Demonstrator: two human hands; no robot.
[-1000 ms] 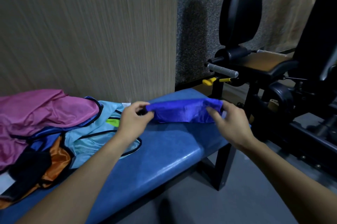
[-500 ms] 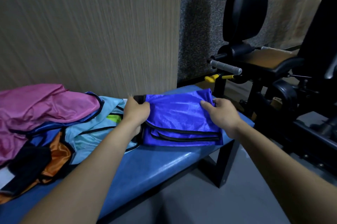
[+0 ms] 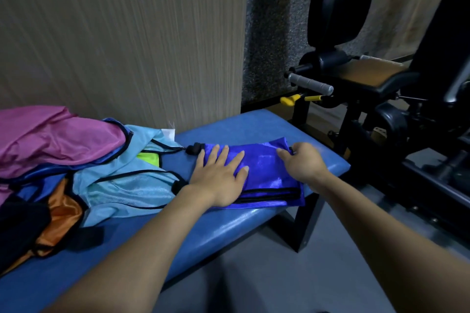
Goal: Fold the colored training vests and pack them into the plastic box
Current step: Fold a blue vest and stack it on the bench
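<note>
Blue vest [image 3: 267,172] lies folded, left hand [image 3: 218,180] flat on it, right hand [image 3: 304,162] pinching its edge.

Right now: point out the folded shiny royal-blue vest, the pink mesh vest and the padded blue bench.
folded shiny royal-blue vest [image 3: 267,170], head view, bare top panel
pink mesh vest [image 3: 50,137], head view, middle
padded blue bench [image 3: 241,127], head view, bare far pad

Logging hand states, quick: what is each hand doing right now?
Left hand: open, pressing flat on the folded shiny blue vest.
Right hand: fingers curled, pinching that vest's far edge.
</note>
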